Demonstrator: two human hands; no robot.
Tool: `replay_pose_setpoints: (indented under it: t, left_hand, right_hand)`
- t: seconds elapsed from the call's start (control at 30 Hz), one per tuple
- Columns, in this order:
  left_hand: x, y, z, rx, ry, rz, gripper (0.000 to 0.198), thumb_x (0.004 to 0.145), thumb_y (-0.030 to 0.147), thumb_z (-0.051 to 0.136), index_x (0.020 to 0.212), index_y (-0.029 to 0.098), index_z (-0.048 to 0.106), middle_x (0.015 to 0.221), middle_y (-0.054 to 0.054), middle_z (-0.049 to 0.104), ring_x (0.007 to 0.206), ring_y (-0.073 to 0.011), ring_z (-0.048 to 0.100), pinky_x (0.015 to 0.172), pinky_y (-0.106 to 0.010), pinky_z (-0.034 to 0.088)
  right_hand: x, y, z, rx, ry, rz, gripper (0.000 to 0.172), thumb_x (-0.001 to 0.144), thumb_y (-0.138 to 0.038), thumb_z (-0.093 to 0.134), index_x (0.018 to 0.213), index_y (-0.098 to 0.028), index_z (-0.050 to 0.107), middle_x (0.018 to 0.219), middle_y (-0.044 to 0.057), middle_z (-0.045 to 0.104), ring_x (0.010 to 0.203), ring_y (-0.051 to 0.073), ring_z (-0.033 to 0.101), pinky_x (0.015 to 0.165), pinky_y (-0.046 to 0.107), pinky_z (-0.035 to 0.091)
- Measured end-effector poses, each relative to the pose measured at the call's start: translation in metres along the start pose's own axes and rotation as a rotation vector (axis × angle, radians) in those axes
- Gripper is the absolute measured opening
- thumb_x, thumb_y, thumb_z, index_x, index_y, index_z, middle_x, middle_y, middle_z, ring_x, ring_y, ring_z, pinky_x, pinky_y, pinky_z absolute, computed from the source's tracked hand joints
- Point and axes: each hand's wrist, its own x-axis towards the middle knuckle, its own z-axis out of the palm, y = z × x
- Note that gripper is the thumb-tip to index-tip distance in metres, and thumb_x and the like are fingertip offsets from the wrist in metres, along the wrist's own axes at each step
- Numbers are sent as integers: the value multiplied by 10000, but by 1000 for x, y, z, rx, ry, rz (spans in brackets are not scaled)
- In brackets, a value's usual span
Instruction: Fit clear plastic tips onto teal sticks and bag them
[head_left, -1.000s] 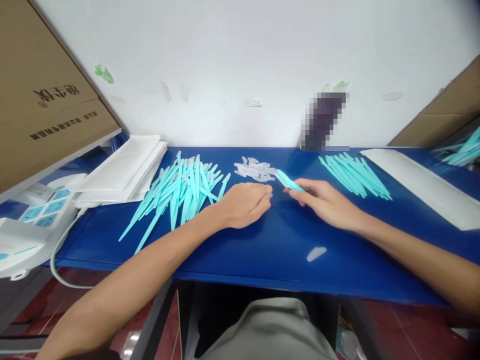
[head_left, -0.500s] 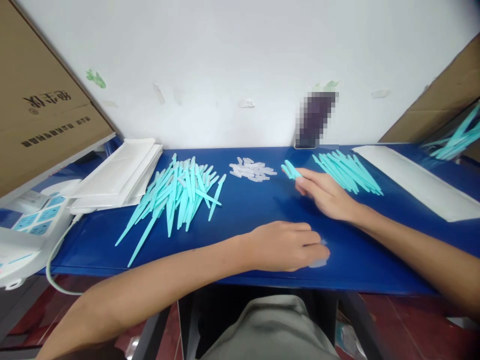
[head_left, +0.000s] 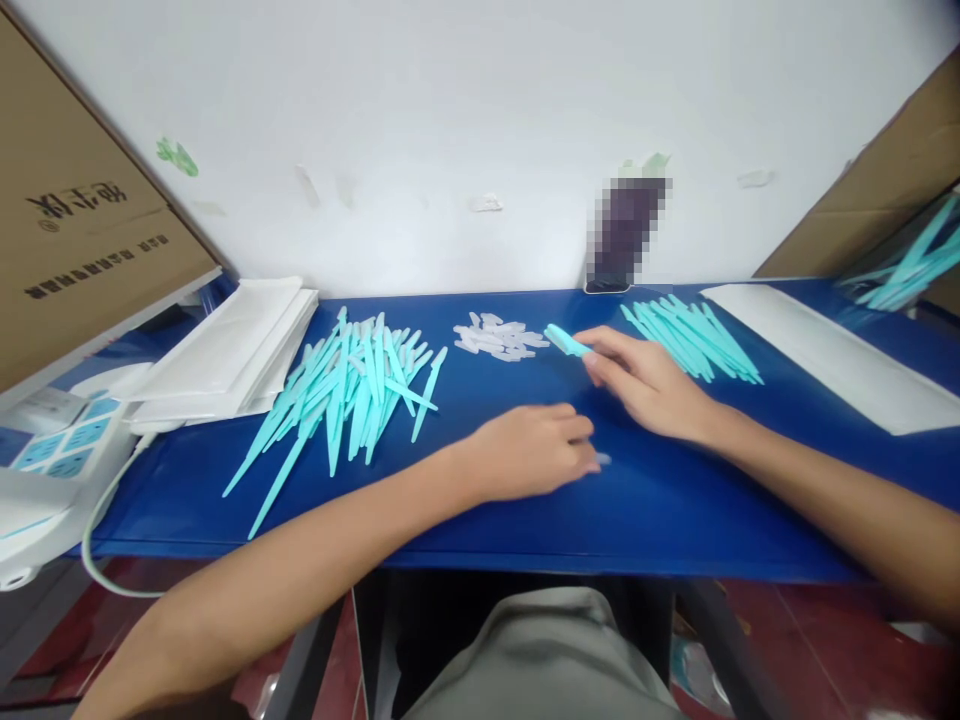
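My right hand [head_left: 649,385] is closed on teal eyebrow razors [head_left: 564,340], a small bunch whose ends point left; the rest is hidden in the fingers. Lower and to the left, my left hand [head_left: 532,450] has its fingers curled in a pinch. A small translucent cap [head_left: 604,459] shows at its fingertips. Beyond the hands lies a heap of translucent caps [head_left: 499,337]. To the left spreads a loose pile of teal razors [head_left: 367,390], many with pale tips. Another group of teal razors [head_left: 694,338] lies side by side behind my right hand.
White plastic bags [head_left: 214,350] are stacked at the left, beside a power strip [head_left: 71,440] with a cable. A white flat sheet [head_left: 832,360] lies at the right. A blurred phone [head_left: 626,235] leans on the wall. Cardboard boxes [head_left: 90,210] stand at both sides.
My left hand has moved up and to the left, off the spot near the table's front edge, with the cap. The razors in my right hand have turned slightly and shifted left.
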Motion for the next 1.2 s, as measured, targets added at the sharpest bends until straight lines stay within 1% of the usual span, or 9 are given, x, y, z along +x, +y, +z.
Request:
replay_pose_setpoints:
  t: [0.13,0.2,0.27,0.4,0.57,0.7,0.77,0.9,1.2]
  left_hand:
    - [-20,-40,-15,60,-119,-283,349,1069,259,459,941,103,745,947,-133,692,875,-224,672,791,-336,518]
    - [-28,-54,-22,16,-157,-364,334,1059,241,466,938,101,744,961,-143,710,889,-235,687,813,-345,517]
    - [-31,-60,-26,-31,-169,-393,326,1053,235,468,925,108,740,954,-135,728,893,-234,693,823,-339,509]
    - [-28,-57,-28,-101,-153,-382,263,1026,210,493,926,136,724,896,-95,740,850,-211,688,776,-305,481]
    - [-26,-51,-22,-111,-94,-387,140,954,164,527,936,165,665,815,-54,690,728,-177,627,668,-271,413]
    - [-27,-54,-15,-254,31,-407,86,953,157,522,938,182,602,843,-24,686,755,-154,628,701,-259,422]
    - [-28,-56,-12,-311,62,-421,70,967,174,527,924,186,582,859,-19,699,785,-156,647,713,-260,427]
    - [-27,-58,-10,-349,70,-448,48,958,184,554,921,189,584,873,-19,711,788,-161,659,711,-265,433]
    - [-26,-58,-12,-350,52,-435,75,932,144,550,909,188,606,865,-13,724,796,-168,661,726,-273,433]
  right_hand:
    - [0,7,-1,-105,-38,84,302,1007,-400,495,1170,-223,678,700,5,697,565,194,614,604,335,459]
    - [0,8,-2,-170,-65,55,302,1011,-390,488,1168,-232,692,801,28,750,594,203,637,609,343,477]
    - [0,7,-3,-233,-118,-36,323,1018,-367,463,1183,-232,706,958,62,779,717,231,690,677,363,513]
    - [0,5,-4,-325,-224,-202,379,1024,-319,426,1238,-208,718,1097,116,753,962,289,713,816,414,544]
    - [-2,6,-5,-417,-245,-244,415,1041,-319,392,1293,-191,696,1091,120,758,941,279,721,795,404,547]
    - [-4,5,-7,-447,-219,-211,443,1026,-343,438,1409,-182,592,1125,116,780,882,275,740,734,379,535]
    - [-4,5,-8,-453,-233,-200,427,1024,-342,442,1400,-191,577,1096,105,783,830,266,738,689,365,519]
    - [-4,6,-10,-498,-275,-250,344,1040,-313,406,1268,-218,646,1123,96,757,881,256,727,710,354,504]
    - [-4,2,-8,-603,-306,-256,378,1060,-312,363,1278,-228,660,1022,75,739,801,230,702,634,329,438]
